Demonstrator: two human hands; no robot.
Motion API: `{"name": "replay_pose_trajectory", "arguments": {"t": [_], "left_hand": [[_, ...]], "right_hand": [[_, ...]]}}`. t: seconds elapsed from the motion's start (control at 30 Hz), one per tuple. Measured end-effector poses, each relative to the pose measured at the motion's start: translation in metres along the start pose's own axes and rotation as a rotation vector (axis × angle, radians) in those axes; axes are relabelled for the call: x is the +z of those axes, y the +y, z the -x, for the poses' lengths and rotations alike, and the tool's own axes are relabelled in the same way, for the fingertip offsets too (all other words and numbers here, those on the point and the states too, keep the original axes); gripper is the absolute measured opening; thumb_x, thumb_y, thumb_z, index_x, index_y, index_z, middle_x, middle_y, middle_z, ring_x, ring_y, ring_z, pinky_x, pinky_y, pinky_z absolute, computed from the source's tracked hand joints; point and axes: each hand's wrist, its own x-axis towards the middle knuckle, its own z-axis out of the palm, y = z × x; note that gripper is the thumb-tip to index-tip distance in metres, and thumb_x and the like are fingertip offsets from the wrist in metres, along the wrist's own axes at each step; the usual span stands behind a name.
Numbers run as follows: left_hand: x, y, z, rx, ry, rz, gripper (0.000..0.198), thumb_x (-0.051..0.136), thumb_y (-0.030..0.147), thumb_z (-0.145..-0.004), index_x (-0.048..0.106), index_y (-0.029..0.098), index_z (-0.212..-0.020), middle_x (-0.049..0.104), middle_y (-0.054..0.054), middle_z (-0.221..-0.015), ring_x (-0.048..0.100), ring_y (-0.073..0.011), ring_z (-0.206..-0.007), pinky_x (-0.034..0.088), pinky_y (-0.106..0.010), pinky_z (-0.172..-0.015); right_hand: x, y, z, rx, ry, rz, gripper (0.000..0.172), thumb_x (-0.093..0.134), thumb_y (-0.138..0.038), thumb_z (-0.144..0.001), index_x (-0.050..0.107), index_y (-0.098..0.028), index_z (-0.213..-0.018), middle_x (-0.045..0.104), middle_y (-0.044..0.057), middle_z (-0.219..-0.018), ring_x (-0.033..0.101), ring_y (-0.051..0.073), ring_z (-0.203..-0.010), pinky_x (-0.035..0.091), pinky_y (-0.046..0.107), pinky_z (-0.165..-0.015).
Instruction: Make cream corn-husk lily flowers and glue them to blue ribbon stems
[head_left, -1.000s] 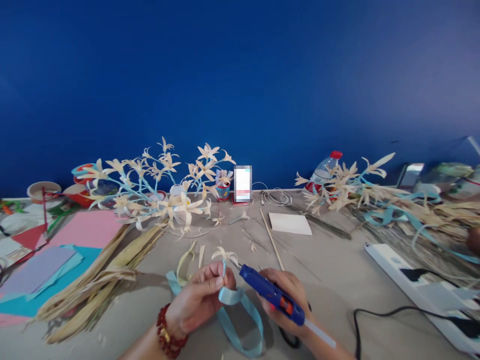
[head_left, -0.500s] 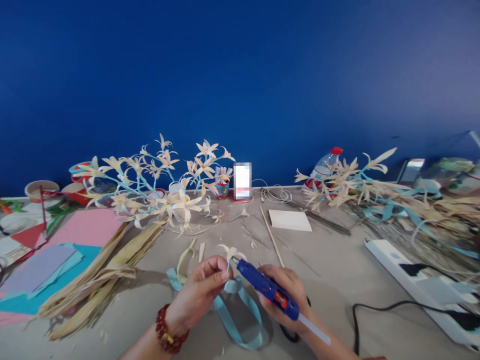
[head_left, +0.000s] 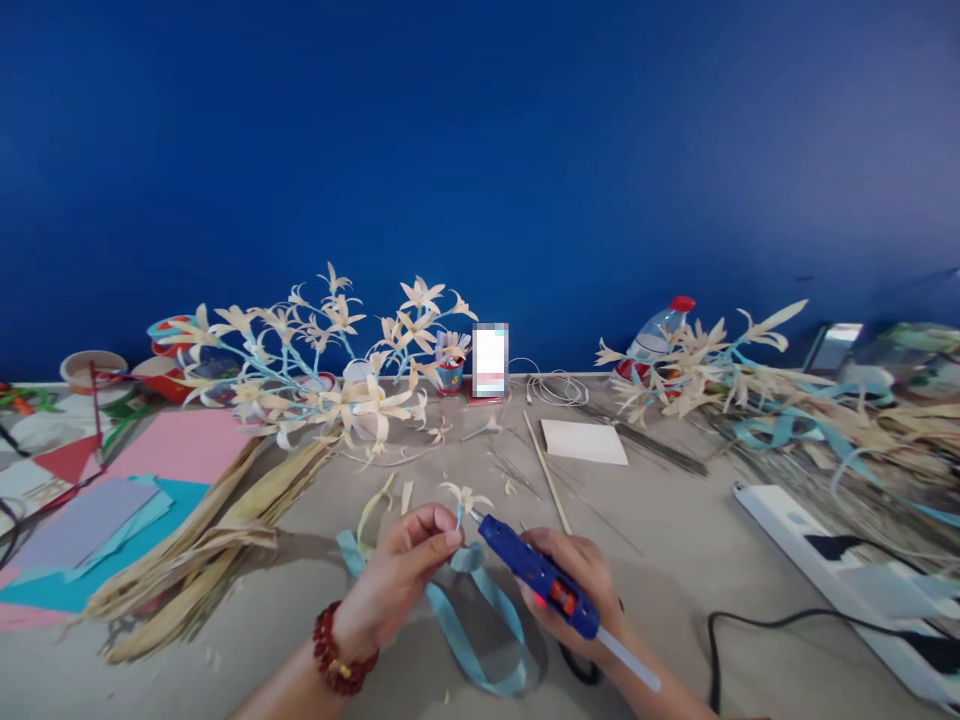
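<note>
My left hand point(head_left: 411, 560), with a red bead bracelet at the wrist, is closed in a pinch on the light-blue stem of a small cream artificial flower point(head_left: 466, 495). The flower stands upright above the fingertips. My right hand point(head_left: 574, 580) is wrapped round a blue hot glue gun point(head_left: 529, 565). The gun's nozzle is at the stem just under the petals; I cannot tell whether it touches. A clear glue stick point(head_left: 630, 660) sticks out of the gun's back end. Light-blue ribbon point(head_left: 480, 630) loops down below my hands onto the table.
Branches of cream flowers point(head_left: 379, 400) lie at the back left, with dried husks point(head_left: 217, 545) and coloured paper point(head_left: 90, 530) nearer. To the right are a white power strip point(head_left: 847, 590), a black cable point(head_left: 716, 625) and more flowers point(head_left: 697, 360). A thin stick point(head_left: 546, 470) and white card point(head_left: 583, 441) lie ahead.
The view has shifted slightly. The flower now shows a little more above my left fingers, with the glue gun's nozzle still close to its stem. Both hands keep their hold.
</note>
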Motion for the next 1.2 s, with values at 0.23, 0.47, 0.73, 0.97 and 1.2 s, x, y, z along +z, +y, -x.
{"name": "replay_pose_trajectory", "arguments": {"t": [0.23,0.47,0.73,0.97,1.2], "left_hand": [[-0.003,0.000,-0.003,0.080,0.154,-0.117,0.020,0.076,0.030,-0.072,0.062,0.016,-0.074,0.058,0.001,-0.071,0.049,-0.0117,-0.067,0.036,-0.022,-0.065],[-0.002,-0.002,-0.002,0.170,0.232,-0.303,0.019,0.074,0.032,-0.074,0.061,0.017,-0.074,0.057,0.001,-0.070,0.047,-0.0131,-0.067,0.037,-0.023,-0.065],[-0.004,-0.008,-0.002,0.253,0.191,-0.481,0.017,0.067,0.031,-0.080,0.059,0.017,-0.073,0.054,0.001,-0.068,0.045,-0.0133,-0.064,0.035,-0.023,-0.059],[-0.006,-0.010,-0.003,0.272,0.166,-0.552,0.014,0.061,0.028,-0.084,0.055,0.017,-0.076,0.052,0.001,-0.071,0.046,-0.0131,-0.066,0.036,-0.024,-0.062],[-0.006,-0.010,-0.002,0.344,0.196,-0.700,0.012,0.058,0.025,-0.084,0.054,0.018,-0.074,0.055,0.000,-0.072,0.050,-0.0148,-0.069,0.040,-0.025,-0.065]], "right_hand": [[-0.002,-0.001,-0.001,-0.007,0.045,-0.022,0.013,0.048,-0.034,-0.087,0.052,-0.023,-0.094,0.068,0.004,-0.076,0.066,0.018,-0.060,0.051,0.027,-0.055],[-0.001,0.000,-0.004,-0.118,0.025,-0.023,0.017,0.050,-0.033,-0.086,0.052,-0.021,-0.098,0.069,0.006,-0.079,0.068,0.020,-0.063,0.053,0.028,-0.054],[0.002,0.001,-0.001,-0.042,-0.014,-0.015,0.015,0.052,-0.027,-0.083,0.051,-0.022,-0.097,0.068,0.006,-0.081,0.067,0.019,-0.065,0.052,0.027,-0.058],[0.002,0.002,0.000,-0.021,-0.011,0.002,0.017,0.052,-0.028,-0.082,0.052,-0.022,-0.099,0.069,0.005,-0.080,0.066,0.019,-0.063,0.051,0.027,-0.058],[0.001,0.001,0.000,-0.020,-0.026,0.017,0.017,0.052,-0.024,-0.081,0.051,-0.023,-0.098,0.068,0.005,-0.081,0.067,0.019,-0.065,0.051,0.027,-0.059]]}}
